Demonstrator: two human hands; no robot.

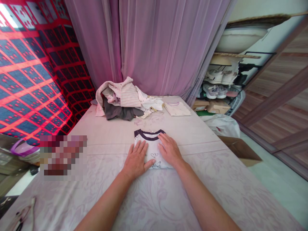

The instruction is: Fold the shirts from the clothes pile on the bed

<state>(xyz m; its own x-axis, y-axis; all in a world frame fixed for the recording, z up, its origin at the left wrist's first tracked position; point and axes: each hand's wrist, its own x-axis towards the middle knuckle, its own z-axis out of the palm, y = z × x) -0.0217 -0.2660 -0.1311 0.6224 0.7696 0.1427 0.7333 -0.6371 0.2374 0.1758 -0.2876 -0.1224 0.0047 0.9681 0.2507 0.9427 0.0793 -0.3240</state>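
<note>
A folded white T-shirt [152, 148] with a dark collar band and printed lettering lies flat on the patterned bed cover, its neckline facing away from me. My left hand [137, 159] rests flat on its left side, fingers stretched out and thumb spread toward the print. On the right side of the shirt lies my right hand [170, 149], palm down, its fingertips near the collar and the fingers extended. Neither hand grips the cloth. Parts of the shirt's two sides are hidden under my hands.
A loose heap of clothes [120, 98], pink striped and dark grey, lies toward the far left of the bed [96, 189]. Right of it sits a folded cream garment [177, 109]. Purple curtains [158, 48] hang behind. A cardboard box [238, 149] stands on the floor at right.
</note>
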